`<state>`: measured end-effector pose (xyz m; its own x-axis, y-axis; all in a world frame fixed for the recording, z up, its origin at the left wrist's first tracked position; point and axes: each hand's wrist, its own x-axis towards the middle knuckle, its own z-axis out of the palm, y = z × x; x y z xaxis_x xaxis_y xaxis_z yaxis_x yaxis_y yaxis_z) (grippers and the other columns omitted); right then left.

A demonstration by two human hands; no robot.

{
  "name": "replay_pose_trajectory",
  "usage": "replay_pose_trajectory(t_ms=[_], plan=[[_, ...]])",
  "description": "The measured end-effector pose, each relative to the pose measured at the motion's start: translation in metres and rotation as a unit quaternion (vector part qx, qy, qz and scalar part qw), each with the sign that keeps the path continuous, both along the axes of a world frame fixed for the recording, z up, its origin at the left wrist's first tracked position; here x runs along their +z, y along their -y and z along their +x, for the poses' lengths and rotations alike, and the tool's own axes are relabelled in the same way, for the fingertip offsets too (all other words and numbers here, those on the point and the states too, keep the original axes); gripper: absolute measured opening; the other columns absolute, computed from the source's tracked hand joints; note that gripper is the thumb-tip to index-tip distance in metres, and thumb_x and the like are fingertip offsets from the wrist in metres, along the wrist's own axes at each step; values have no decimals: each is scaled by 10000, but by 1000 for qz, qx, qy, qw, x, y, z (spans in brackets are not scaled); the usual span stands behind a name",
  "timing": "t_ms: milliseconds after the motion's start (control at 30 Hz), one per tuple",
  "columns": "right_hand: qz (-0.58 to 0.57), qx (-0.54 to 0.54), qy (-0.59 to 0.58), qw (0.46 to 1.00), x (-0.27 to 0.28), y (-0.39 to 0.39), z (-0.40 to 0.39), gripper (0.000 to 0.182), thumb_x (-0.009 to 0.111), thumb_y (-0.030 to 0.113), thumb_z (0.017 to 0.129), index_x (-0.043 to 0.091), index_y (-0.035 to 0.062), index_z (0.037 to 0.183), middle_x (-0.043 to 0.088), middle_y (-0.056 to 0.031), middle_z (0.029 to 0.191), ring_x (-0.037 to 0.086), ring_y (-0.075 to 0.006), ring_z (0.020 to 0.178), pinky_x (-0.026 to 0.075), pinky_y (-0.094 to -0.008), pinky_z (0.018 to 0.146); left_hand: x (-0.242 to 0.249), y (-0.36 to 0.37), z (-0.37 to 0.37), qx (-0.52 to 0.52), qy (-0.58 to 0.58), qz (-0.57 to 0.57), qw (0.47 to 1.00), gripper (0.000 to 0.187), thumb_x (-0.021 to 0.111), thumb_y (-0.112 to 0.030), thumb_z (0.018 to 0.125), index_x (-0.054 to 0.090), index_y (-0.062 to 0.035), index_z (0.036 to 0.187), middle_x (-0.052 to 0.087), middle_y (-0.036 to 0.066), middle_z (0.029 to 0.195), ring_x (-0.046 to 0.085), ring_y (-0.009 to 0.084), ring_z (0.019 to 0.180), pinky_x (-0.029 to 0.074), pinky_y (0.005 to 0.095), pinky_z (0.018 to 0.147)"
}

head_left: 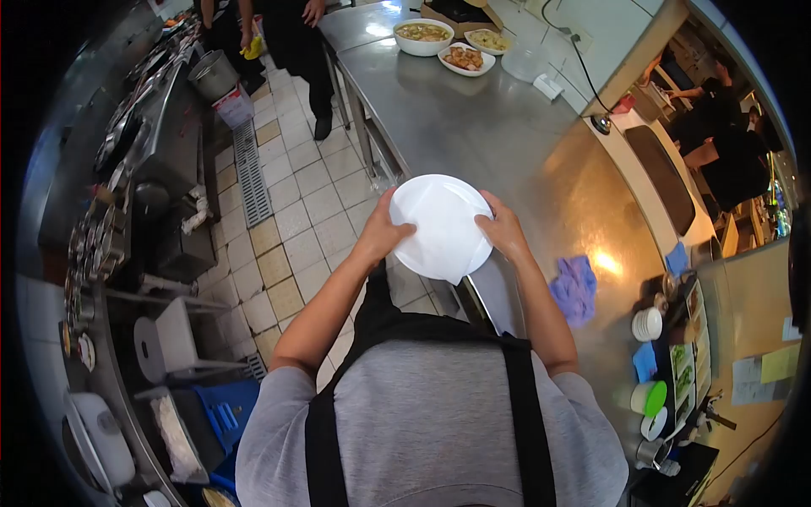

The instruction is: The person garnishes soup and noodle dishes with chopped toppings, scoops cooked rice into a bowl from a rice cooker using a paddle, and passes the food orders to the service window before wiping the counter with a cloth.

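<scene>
My left hand [383, 229] and my right hand [505, 226] hold a round white plate [435, 183] between them, just beyond the front of my apron. Each hand grips one side of it, with the thumb over the rim. A white sheet of paper [443, 232] lies on the plate, and one corner sticks out past the near edge. The plate is at the left edge of the steel table [490, 127]. To the right of my right forearm a crumpled purple cloth [574, 291] lies on the steel.
At the table's far end stand a bowl of soup [423, 32] and two dishes of food [465, 58]. Small containers [648, 397] line the right side. A co-worker's dark-clad leg [319, 93] stands on the tiled floor [317, 173]. Left are a cooking line and a stool [173, 338].
</scene>
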<state>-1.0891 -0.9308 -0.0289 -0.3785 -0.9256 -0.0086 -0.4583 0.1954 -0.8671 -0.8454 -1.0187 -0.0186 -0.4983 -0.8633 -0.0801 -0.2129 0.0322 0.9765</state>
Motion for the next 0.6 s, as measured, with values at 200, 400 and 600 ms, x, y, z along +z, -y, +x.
replay_pose_trajectory(t_ms=[200, 400, 600], plan=[[16, -53, 14, 998, -33, 138, -55, 542, 574, 118, 727, 498, 6, 1251, 606, -226, 1137, 588, -316, 1063, 444, -351, 914, -16, 195, -73, -111, 100, -72, 986, 807, 672, -95, 655, 325, -17, 1380, 526, 191, 1240, 511, 289, 1155, 386, 349, 995], [74, -202, -41, 976, -34, 220, -96, 539, 612, 129, 735, 490, 12, 1246, 602, -234, 1130, 584, -338, 1065, 445, -377, 917, -7, 318, -161, -208, 211, -147, 944, 786, 680, -200, 672, 358, -5, 1362, 536, 213, 1248, 538, 330, 1130, 419, 353, 958], [108, -287, -84, 948, -12, 238, -109, 539, 614, 121, 753, 478, 11, 1262, 590, -241, 1149, 576, -353, 1071, 446, -391, 919, -29, 405, -207, -164, 90, -87, 978, 718, 686, -263, 741, 391, 25, 1329, 561, 215, 1163, 557, 313, 1043, 470, 375, 856]])
